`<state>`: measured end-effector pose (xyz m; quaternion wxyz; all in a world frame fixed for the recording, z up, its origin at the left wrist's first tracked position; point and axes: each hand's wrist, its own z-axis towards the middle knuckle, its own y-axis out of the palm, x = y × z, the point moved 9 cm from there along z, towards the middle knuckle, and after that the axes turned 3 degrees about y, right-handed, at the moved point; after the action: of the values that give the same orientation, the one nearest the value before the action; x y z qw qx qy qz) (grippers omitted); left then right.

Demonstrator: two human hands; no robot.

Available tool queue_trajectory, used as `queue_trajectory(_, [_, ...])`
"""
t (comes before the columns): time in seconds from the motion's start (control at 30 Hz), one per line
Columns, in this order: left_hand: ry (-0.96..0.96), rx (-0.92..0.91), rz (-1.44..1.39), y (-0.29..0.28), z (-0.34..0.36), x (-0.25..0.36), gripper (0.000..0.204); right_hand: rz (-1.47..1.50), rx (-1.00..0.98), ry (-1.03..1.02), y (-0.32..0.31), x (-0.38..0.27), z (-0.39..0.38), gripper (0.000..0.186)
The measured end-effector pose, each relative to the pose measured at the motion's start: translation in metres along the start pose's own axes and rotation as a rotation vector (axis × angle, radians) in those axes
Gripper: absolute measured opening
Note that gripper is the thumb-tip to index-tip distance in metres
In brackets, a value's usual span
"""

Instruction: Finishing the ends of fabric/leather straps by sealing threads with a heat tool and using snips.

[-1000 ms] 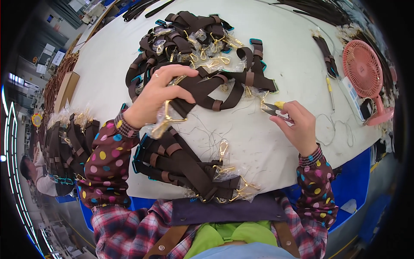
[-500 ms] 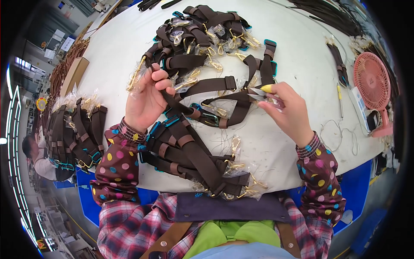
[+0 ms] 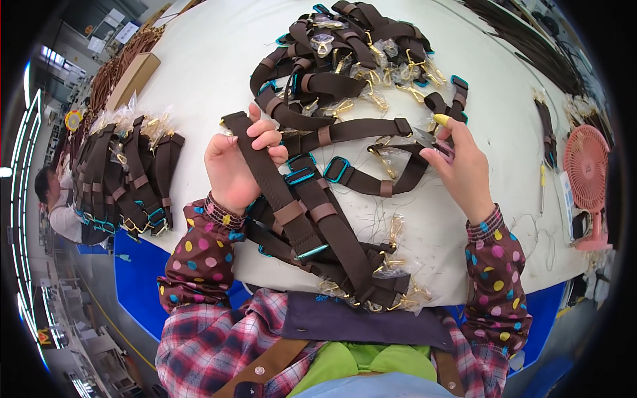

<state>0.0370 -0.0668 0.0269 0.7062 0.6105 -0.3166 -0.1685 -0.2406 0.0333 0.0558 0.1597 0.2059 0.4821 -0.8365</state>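
My left hand (image 3: 233, 174) grips the upper part of a dark brown webbing strap (image 3: 271, 174), which hangs down across other straps and ends near a turquoise buckle (image 3: 312, 252). Held in my right hand (image 3: 464, 166) is a pair of thread snips (image 3: 423, 138), blades pointing left; a yellow cover (image 3: 440, 120) sits on one fingertip. A looped strap (image 3: 361, 180) with a turquoise slider lies between the hands. Beneath the held strap, a bundle of straps (image 3: 345, 245) reaches toward the table's near edge, with gold clasps in clear plastic at its end.
At the far side heaps a big pile of straps (image 3: 325, 86) with gold clasps. More straps (image 3: 113, 176) hang at the left edge. A pink fan (image 3: 587, 162) and a yellow-handled tool (image 3: 543, 189) are at the right. Loose threads lie on the white table (image 3: 491, 245).
My left hand has drawn a strap away from the middle, and it now hangs lengthwise over the near bundle. The whole scene has shifted a little to the right in view.
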Motion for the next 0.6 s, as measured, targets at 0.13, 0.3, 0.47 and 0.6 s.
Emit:
queue_trajectory(0.13, [0.04, -0.028, 0.109, 0.01, -0.005, -0.002, 0.035, 0.028, -0.115, -0.127, 0.024, -0.065, 0.007, 0.039])
queue_trajectory(0.3, [0.018, -0.051, 0.04, 0.005, -0.006, -0.004, 0.029, -0.024, -0.157, -0.509, 0.067, -0.133, 0.006, 0.033])
queue_trajectory(0.47, [0.015, -0.05, -0.01, 0.007, -0.008, -0.006, 0.027, -0.082, -0.155, -0.604, 0.086, -0.152, 0.004, 0.029])
queue_trajectory(0.6, [-0.002, -0.042, -0.049, 0.01, -0.008, -0.009, 0.027, -0.114, -0.131, -0.645, 0.091, -0.155, 0.002, 0.027])
